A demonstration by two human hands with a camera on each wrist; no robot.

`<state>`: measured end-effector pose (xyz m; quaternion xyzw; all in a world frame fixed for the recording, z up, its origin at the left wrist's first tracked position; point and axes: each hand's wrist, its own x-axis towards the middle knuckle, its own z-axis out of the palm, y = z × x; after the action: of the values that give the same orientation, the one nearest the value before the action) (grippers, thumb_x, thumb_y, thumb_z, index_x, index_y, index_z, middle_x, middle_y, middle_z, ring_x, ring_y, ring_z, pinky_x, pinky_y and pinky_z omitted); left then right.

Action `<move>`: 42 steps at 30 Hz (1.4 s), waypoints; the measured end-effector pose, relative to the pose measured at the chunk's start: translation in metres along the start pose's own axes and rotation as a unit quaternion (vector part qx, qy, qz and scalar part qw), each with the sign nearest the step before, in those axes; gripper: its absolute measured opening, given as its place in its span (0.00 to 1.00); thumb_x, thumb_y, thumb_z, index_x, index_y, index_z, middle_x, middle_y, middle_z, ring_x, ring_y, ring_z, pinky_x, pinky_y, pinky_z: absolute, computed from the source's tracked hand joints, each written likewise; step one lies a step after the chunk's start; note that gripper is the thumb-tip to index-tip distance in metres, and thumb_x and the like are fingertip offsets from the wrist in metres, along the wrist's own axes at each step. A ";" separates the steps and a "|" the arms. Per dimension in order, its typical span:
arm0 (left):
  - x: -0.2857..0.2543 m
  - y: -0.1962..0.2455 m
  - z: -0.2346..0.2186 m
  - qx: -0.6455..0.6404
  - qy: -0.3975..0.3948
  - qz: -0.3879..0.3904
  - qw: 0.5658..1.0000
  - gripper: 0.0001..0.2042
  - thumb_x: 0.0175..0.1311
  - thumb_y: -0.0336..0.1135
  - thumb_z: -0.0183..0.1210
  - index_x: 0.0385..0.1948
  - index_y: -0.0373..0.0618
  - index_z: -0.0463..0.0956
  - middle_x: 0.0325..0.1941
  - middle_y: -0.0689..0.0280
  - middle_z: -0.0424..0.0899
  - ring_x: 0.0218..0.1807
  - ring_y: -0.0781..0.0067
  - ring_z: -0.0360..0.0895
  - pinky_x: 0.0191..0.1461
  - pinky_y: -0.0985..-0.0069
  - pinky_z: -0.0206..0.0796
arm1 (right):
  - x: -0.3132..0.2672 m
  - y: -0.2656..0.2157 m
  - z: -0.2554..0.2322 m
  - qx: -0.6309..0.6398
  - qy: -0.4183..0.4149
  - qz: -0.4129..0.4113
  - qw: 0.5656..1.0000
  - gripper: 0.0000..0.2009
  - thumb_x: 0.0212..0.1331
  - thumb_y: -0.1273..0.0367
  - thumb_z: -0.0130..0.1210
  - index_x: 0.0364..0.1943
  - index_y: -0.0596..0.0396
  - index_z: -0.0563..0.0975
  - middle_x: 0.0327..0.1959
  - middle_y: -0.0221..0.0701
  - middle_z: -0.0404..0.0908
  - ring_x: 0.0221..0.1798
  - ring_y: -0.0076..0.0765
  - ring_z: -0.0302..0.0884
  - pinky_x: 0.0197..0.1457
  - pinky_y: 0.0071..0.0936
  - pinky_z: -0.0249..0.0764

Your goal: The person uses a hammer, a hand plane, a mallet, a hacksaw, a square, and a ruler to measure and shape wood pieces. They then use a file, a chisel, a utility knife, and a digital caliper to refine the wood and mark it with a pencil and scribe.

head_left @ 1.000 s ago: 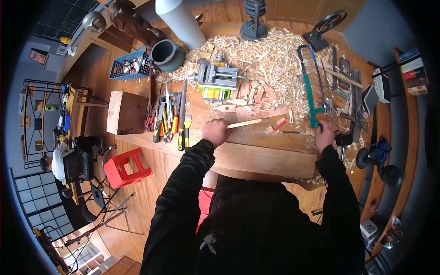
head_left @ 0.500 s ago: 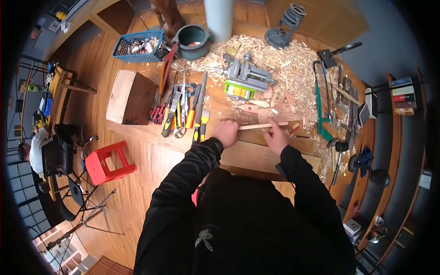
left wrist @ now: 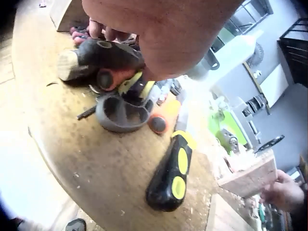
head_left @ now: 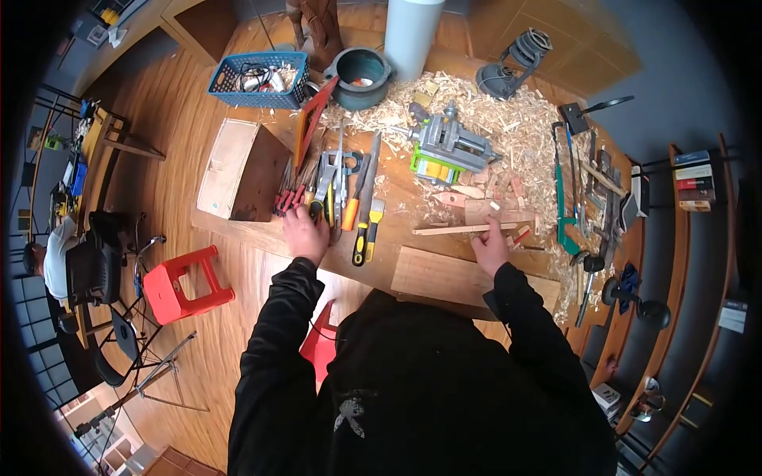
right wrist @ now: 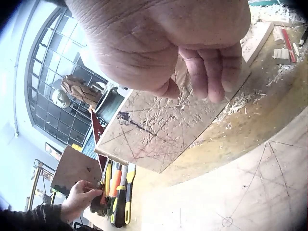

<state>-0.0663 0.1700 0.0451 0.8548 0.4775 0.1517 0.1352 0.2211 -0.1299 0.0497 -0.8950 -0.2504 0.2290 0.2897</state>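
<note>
My right hand (head_left: 492, 252) pinches a flat wooden board (head_left: 452, 230) near its right end, with the board edge-on in the head view. Pencil lines and a dark stain mark the board's face in the right wrist view, where my fingers (right wrist: 211, 72) lie against it. Over the row of tools at the left, my left hand (head_left: 308, 238) reaches onto a thick black handle (left wrist: 113, 54) with a pale end. Its fingers bend down beyond that handle, but the thumb is hidden, so I cannot tell whether they grip it. Red-handled tools (head_left: 287, 198) lie beside these fingers.
Right of my left hand lie a black-and-yellow-handled file (head_left: 361, 242) and a yellow brush (head_left: 375, 222). A wooden box (head_left: 230, 170) stands at the left. A vise (head_left: 451, 143) sits among wood shavings, with a green-handled saw (head_left: 563, 214) to its right. Another board (head_left: 436, 274) lies at the front edge.
My right hand has left the green-handled saw and come over to the board. The left hand has let go of the board and moved left to the tools. The head view has shifted.
</note>
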 end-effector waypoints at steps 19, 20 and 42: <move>-0.004 0.138 -0.014 -0.257 -0.193 0.150 0.935 0.15 0.61 0.35 0.60 0.43 0.34 0.70 0.35 0.47 0.81 0.37 0.47 0.80 0.42 0.60 0.71 | -0.008 -0.024 -0.029 0.348 -0.164 0.102 0.917 0.36 0.56 0.54 0.63 0.67 0.46 0.61 0.37 0.28 0.77 0.39 0.25 0.76 0.38 0.23 0.70; -0.006 0.163 -0.015 -0.268 -0.224 0.143 0.926 0.15 0.61 0.35 0.60 0.43 0.34 0.70 0.35 0.46 0.80 0.38 0.46 0.79 0.43 0.60 0.71 | -0.008 -0.025 -0.031 0.353 -0.155 0.105 0.917 0.36 0.56 0.54 0.63 0.67 0.46 0.61 0.37 0.28 0.77 0.39 0.25 0.76 0.38 0.23 0.70; -0.022 0.186 0.027 -0.064 -0.242 0.313 0.916 0.17 0.59 0.46 0.63 0.40 0.41 0.81 0.36 0.51 0.82 0.41 0.48 0.79 0.53 0.58 0.67 | -0.002 -0.007 -0.025 0.514 -0.141 0.158 0.831 0.16 0.71 0.56 0.46 0.39 0.52 0.78 0.29 0.25 0.78 0.25 0.21 0.76 0.30 0.22 0.77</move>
<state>0.0778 0.0547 0.0878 0.9607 0.1273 0.0052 0.2466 0.2313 -0.1365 0.0727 -0.6025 0.0099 0.4913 0.6289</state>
